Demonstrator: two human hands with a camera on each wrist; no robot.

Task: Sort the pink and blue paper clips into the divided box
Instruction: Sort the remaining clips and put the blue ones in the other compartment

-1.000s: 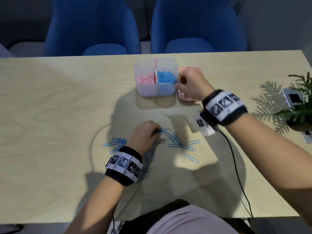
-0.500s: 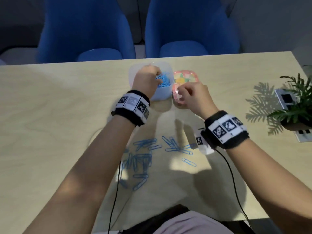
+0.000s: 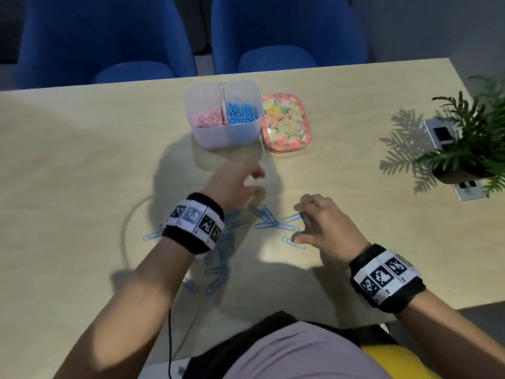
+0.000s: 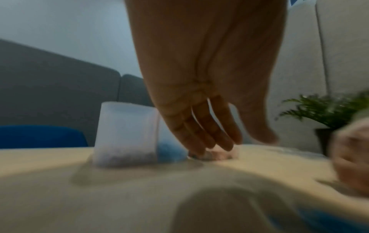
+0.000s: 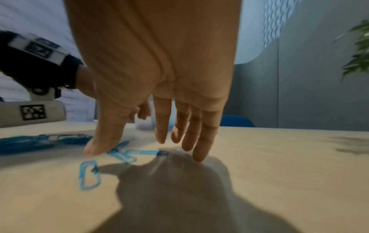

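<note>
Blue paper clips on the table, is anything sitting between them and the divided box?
Nothing visible does. Bare table lies between the loose blue paper clips and the divided box. The flowered tray sits beside the box, out of the path.

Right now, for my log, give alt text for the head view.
Two open hands, left and right, reach over loose blue clips on a wooden table. Behind them, a divided box holds pink clips left, blue right, beside a floral tray.
</note>
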